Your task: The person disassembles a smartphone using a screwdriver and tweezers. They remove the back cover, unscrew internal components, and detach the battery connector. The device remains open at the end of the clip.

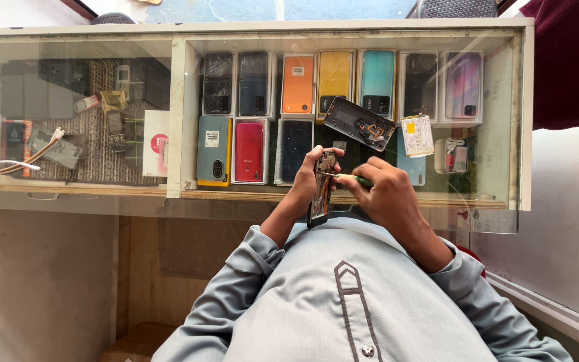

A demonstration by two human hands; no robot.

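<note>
Phone (322,190) gripped by left fingers (316,158); right fingers (363,175) pinch screwdriver (350,177) above glass counter (135,194).

We see both arms in grey sleeves, bent and reaching forward. The left hand (311,175) curls its fingers tight around something thin. The right hand (384,196) is close beside it, fingers pinched together, wrist bent. The two hands almost touch.

Looks like a little phone repair shop. There's a glass display counter (175,100) packed with boxed phones (298,84) in all colours, plus loose old handsets (61,151) and a cable (15,166) in the left section. A pulled-off phone back cover (356,123) sits on the glass.
</note>
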